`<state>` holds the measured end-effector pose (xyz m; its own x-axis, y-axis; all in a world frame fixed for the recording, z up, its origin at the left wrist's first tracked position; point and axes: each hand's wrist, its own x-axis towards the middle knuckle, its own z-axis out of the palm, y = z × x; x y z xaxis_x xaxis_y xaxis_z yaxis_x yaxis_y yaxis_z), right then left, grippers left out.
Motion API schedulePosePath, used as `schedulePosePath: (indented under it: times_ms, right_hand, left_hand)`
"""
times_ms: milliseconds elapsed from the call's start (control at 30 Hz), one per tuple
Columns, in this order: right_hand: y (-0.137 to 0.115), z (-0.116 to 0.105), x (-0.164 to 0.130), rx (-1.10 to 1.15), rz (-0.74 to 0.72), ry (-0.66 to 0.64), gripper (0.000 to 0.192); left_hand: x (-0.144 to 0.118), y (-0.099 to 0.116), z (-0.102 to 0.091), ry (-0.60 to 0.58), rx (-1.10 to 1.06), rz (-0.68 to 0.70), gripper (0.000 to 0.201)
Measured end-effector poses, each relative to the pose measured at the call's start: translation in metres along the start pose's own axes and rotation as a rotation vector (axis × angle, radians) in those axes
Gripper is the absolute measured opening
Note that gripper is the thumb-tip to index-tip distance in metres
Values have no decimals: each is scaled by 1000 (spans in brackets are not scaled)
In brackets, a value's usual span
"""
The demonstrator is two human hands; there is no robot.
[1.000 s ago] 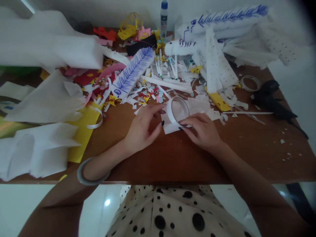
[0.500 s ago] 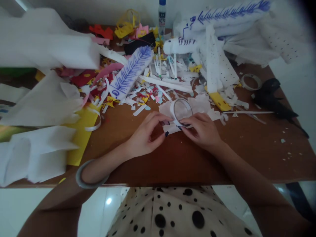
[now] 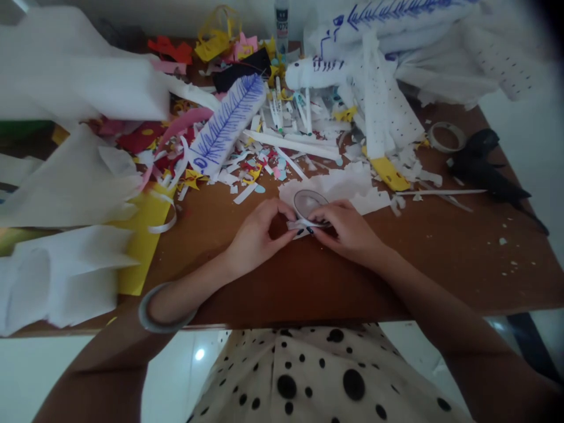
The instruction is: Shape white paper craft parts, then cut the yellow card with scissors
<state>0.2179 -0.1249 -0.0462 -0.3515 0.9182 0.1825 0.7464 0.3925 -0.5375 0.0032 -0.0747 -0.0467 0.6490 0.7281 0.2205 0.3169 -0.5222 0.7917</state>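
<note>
Head view, both hands meeting near the middle of the table, slightly toward its near edge. The left hand [image 3: 259,235] is pinching, between thumb and fingertips, a short white strip that is coming off the tape roll [image 3: 308,207]. The right hand [image 3: 348,230] is curling its fingers over the near side of the same roll, holding it tilted against the table [image 3: 440,258]; whether its fingertips are also pinching the strip cannot be told. The roll is lying on a torn white paper sheet [image 3: 352,187], which is resting on the bare wood just beyond the hands. A grey bangle [image 3: 152,314] is sitting on the left forearm at the near edge.

Containers: one glue bottle [image 3: 281,23] is standing upright at the far edge, its top cut off by the frame; its contents cannot be seen.

Counts: two tape rolls are showing, the one in the hands and a second tape ring [image 3: 446,136] lying flat toward the right edge. One pair of black scissors [image 3: 489,173] is lying just right of that ring. One blue-inked paper feather [image 3: 227,124] is lying left of centre, toward the far edge; a larger blue-inked paper shape [image 3: 388,14] is lying at the far right corner. One yellow sheet [image 3: 143,235] is lying toward the left edge, partly under white paper. Coloured scraps too many to count are covering the far half.
</note>
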Motion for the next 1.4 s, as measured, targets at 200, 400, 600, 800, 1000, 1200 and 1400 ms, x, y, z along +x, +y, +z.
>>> schedulePosePath:
  times_ms: [200, 400, 600, 800, 1000, 1200, 1400]
  right_hand:
    - [1, 5, 0, 30, -18, -45, 19]
    - [-6, 4, -1, 71, -12, 69, 18]
    - [-14, 8, -2, 95, 25, 217, 15]
    - [-21, 5, -5, 149, 39, 246, 12]
    - [-27, 1, -6, 232, 21, 254, 11]
    - [-30, -3, -7, 285, 54, 234, 12]
    - [-36, -4, -9, 228, 6, 252, 11]
  left_hand:
    - [-1, -2, 3, 49, 6, -35, 18]
    - [-2, 2, 1, 165, 71, 129, 7]
    - [-2, 8, 4, 226, 69, 197, 4]
    - [-3, 9, 4, 225, -4, 176, 4]
    - [-4, 13, -1, 221, 81, 299, 9]
    - [-5, 21, -6, 246, 239, 518, 14]
    - [-7, 18, -10, 251, 302, 676, 14]
